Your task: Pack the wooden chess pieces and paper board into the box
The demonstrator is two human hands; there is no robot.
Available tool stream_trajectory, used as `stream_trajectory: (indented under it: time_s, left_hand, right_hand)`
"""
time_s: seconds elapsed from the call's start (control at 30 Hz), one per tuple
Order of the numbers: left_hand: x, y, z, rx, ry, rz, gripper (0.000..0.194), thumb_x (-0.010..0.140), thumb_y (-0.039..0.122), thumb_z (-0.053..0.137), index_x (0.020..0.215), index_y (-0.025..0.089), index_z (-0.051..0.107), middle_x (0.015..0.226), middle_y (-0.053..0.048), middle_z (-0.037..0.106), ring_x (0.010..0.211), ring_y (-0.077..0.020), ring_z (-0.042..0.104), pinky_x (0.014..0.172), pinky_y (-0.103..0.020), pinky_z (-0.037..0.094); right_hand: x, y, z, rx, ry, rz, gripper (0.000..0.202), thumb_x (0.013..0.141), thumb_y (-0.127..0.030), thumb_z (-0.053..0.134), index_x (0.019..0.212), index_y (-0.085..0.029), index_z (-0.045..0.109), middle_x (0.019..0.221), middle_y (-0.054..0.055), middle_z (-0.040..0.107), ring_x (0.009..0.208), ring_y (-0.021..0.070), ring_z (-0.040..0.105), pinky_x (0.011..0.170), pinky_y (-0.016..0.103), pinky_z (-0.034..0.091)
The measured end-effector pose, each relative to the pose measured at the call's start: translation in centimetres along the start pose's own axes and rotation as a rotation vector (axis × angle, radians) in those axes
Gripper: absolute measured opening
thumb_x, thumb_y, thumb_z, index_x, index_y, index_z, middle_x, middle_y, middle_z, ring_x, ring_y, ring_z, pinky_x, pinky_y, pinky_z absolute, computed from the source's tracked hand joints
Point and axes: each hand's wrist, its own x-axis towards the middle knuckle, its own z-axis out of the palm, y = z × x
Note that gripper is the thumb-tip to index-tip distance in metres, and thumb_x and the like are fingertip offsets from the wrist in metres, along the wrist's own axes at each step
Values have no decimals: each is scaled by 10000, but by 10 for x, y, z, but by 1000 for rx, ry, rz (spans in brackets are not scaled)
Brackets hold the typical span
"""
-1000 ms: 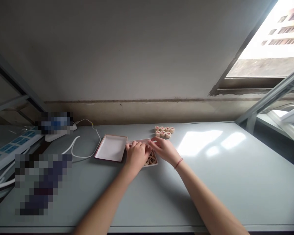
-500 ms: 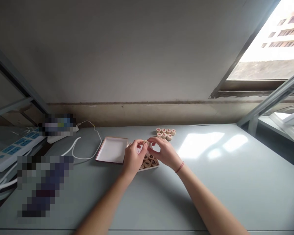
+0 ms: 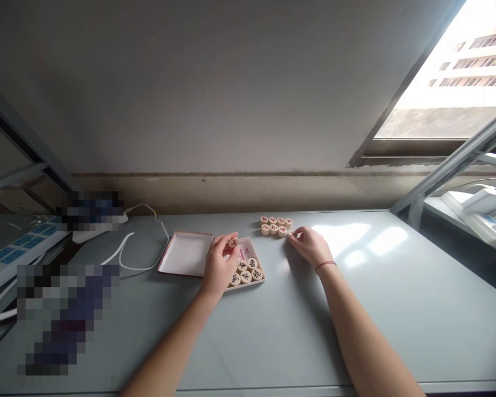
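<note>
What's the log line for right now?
left hand: one xiangqi piece pinched near open box | right hand: second xiangqi piece gripped beside red-marked rows

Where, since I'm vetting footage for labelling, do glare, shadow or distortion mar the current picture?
Head view: the window is partly washed out, and bright glare patches lie on the table right of the right hand; head view: a soft shadow runs left of the right forearm; head view: wide-angle stretch at the edges, pixelated blocks at left; head view: black-lettered pieces look fairly sharp.

grey tabletop (image 3: 397, 320) — open box (image 3: 248, 286) of black-marked pieces (image 3: 245, 277), shallow lid (image 3: 187, 253) beside it, red-marked pieces (image 3: 273, 228) in rows, white cable (image 3: 138, 268)
</note>
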Motion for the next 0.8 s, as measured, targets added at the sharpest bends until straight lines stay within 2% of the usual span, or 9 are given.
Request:
stream_trajectory:
  time_s: [0.13,0.27,0.33,0.47,0.57,0.63,0.7,0.73,0.8]
  left_hand:
    - [-3,0,2,123,-88,77,310,851,204,565,1155,239,617,958,-34,603,795,-129,629,769,-277,553]
    - [-8,3,4,290,-130,179,344,888,279,555,1231,247,568,911,-26,600,815,-155,627,768,-301,547]
    - [-10,4,4,344,-133,261,338,905,255,530,1241,254,553,966,-38,608,881,-169,630,804,-308,537]
    - [-10,3,3,405,-141,360,342,914,217,508,1255,240,532,990,-50,619,905,-173,633,814,-301,528]
    - [-8,1,2,466,-126,403,358,912,247,515,1270,225,515,998,-59,625,914,-189,623,816,-322,520]
    - [-8,1,1,506,-103,420,369,901,276,535,1266,226,516,1016,-61,623,939,-201,612,839,-342,508]
    - [-7,1,1,512,-99,416,335,899,279,530,1230,229,543,1032,-58,619,958,-197,605,858,-339,498]
    - [-7,2,0,504,-107,408,299,903,270,517,1196,229,566,1028,-54,618,955,-189,605,858,-331,496]
    - [-7,3,-1,488,-125,385,234,907,249,496,1110,229,612,1005,-45,617,928,-173,609,846,-316,493]
  right_hand:
    - [-18,-29,-4,153,69,-227,289,765,-357,558,999,-190,589,837,71,646,802,214,583,702,319,435]
    - [-49,-70,-12,507,-273,-578,244,852,-414,510,939,-207,606,836,39,667,729,152,589,596,253,435]
    - [-62,-83,-13,565,-320,-620,214,851,-397,528,894,-204,611,798,27,666,702,138,584,587,244,436]
    - [-72,-93,-9,635,-317,-559,196,831,-370,557,908,-199,615,814,31,675,721,143,606,580,244,463]
    - [-64,-89,-7,704,-295,-510,215,814,-384,562,903,-196,618,865,53,683,776,161,631,606,253,497]
    - [-52,-78,-8,720,-157,-431,239,796,-410,561,879,-193,614,875,66,683,774,170,635,631,270,508]
    - [-35,-58,-11,663,58,-296,255,777,-419,551,881,-192,604,893,75,681,741,172,630,648,293,502]
    - [-26,-46,-13,584,167,-213,251,764,-400,548,898,-194,598,908,75,678,722,172,624,648,302,492]
    - [-11,-21,-16,378,243,-101,215,733,-345,542,888,-206,594,919,63,677,701,176,609,662,319,465]
